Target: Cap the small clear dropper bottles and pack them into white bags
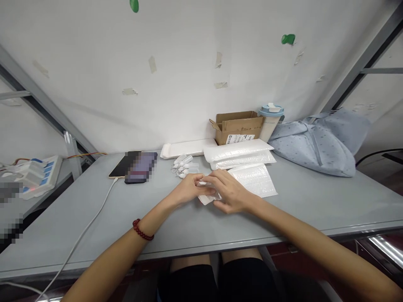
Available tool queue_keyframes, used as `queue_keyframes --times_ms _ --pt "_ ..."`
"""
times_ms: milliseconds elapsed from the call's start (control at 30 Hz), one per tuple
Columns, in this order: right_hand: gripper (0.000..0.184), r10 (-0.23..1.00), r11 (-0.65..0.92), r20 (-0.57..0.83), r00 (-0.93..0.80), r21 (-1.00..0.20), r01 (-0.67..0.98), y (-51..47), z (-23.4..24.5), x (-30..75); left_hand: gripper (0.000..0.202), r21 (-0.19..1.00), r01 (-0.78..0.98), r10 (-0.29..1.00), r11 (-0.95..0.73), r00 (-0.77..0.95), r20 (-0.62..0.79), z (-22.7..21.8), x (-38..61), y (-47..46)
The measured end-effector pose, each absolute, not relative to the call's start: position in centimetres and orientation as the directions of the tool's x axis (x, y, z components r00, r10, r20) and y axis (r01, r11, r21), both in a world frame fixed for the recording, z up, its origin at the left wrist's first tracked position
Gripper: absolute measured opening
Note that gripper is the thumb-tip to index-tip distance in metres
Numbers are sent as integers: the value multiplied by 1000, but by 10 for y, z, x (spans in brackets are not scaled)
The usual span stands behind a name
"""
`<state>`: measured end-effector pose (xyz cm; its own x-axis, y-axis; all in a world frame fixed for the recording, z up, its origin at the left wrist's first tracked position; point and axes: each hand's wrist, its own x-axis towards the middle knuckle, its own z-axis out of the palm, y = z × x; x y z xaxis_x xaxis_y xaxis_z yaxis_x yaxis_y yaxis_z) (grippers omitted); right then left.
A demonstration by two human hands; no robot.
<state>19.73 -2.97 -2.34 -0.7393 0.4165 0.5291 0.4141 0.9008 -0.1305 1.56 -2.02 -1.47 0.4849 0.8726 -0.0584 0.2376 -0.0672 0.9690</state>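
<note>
Both my hands meet over the grey table, working on a small white, partly see-through packet [206, 199]. My left hand [190, 188] grips its left side, with the thumb reaching across the packet. My right hand [231, 191] is closed on its upper right edge, fingers bent over it. The fingers hide much of the packet, and its contents cannot be made out. Just behind my left hand lies a cluster of small clear plastic tubes [185, 165] with white loops. A white bubble envelope [256, 180] lies flat beside and behind my right hand.
More bubble envelopes [239, 151] are stacked behind. At the wall stand an open cardboard box [241, 125] and a blue-lidded cup [270, 121]. A light blue cloth bag [315, 144] lies right. Two phones [141, 170], one with a charging cable [94, 216], lie left.
</note>
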Motion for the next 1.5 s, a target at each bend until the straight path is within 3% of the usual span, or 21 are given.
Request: queue_keyframes --times_ms 100,300,400,600,767,967,1067,1267,1500 --pt "61 413 898 538 -735 -106 427 -31 -24 196 26 965 229 900 -127 436 15 -17 18 -20" --pt "67 484 792 662 -572 -55 608 -19 -28 199 36 998 46 964 41 261 -52 -11 12 -17" --pt "59 494 775 676 -548 -56 630 -13 -30 203 37 990 -62 944 126 315 -100 -9 8 -14" --pt "56 494 796 640 -589 -59 603 -13 -29 204 31 970 -77 892 232 415 -181 -8 3 -12" --pt "58 488 797 615 -619 -25 604 -15 -28 203 31 968 14 848 249 480 -225 -6 0 -12" --pt "56 444 819 573 -689 52 571 -22 -28 197 23 975 191 872 115 451 -191 -10 6 -17" --pt "55 443 825 549 -709 59 561 -24 -27 195 26 978 200 870 65 469 -154 -13 6 -18" --pt "62 469 838 528 -708 -14 545 -24 -21 198 26 986 105 857 128 489 -164 -11 1 -14" --pt "64 454 842 499 -738 30 538 -25 -24 198 26 983 159 931 89 338 -139 -13 10 -18"
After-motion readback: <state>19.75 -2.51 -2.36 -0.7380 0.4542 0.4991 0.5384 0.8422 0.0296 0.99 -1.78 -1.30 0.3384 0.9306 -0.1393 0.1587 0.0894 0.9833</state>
